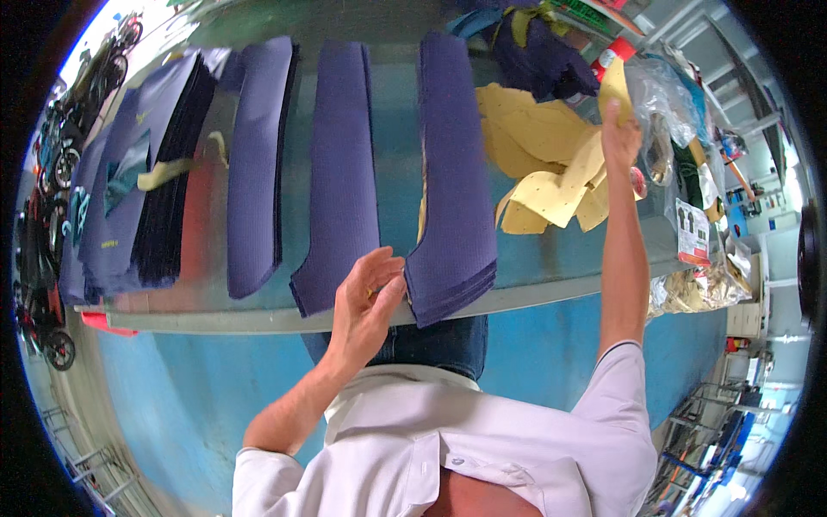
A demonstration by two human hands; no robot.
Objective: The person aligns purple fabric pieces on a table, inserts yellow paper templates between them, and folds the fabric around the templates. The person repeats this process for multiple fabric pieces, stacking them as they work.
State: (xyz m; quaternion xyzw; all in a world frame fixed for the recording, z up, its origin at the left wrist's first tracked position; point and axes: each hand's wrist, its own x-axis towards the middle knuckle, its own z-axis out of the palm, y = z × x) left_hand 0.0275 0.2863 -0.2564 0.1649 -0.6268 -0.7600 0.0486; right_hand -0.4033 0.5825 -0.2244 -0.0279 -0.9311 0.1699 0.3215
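Note:
My right hand (622, 142) reaches out at the far right, its fingers closed on a curved yellow cut piece (615, 90), which they hold up. Beside it lies a loose pile of yellow cut pieces (551, 194), some dotted with small holes. My left hand (369, 289) is at the table's near edge, fingers loosely bent and thumb apart, between two purple stacks. Its fingertips are close to the near corner of the right stack of purple fabric pieces (457, 172); whether they touch it is unclear. A yellow edge shows along that stack's left side. Another purple stack (343, 172) lies to its left.
More purple stacks (258, 164) lie leftward on the table (538, 267), the leftmost thick pile (142, 189) carrying a yellow strip. Far right are dark purple scraps (538, 56), a red-and-white roll (613, 56) and clear plastic bags (663, 99). Motorbikes (65, 164) stand beyond the left end.

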